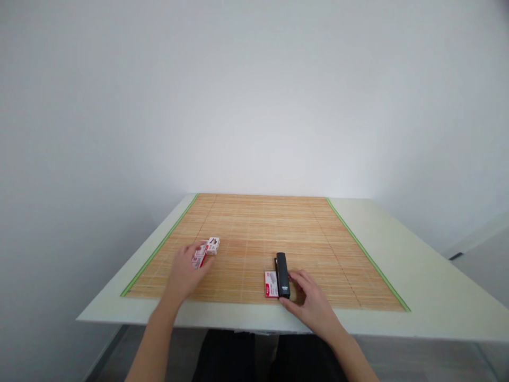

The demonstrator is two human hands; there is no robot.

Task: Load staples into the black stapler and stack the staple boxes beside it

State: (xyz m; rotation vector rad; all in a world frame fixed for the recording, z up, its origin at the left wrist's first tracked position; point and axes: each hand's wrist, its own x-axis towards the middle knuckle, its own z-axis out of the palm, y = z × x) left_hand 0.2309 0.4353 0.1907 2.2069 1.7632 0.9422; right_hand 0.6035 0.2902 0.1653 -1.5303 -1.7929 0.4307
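Observation:
On the left part of the bamboo mat, my left hand curls its thumb and fingers around a small red-and-white box, partly covered by the hand. A small white box with a dark picture on top lies against its far right side. Nearer the middle front, a black stapler points away from me. My right hand touches it, thumb at its near end and fingertips along its right side. A flat red-and-white box lies close against the stapler's left side.
The mat has green edging and lies on a white table. The table's front edge runs just before my legs. A pale wall stands behind the table.

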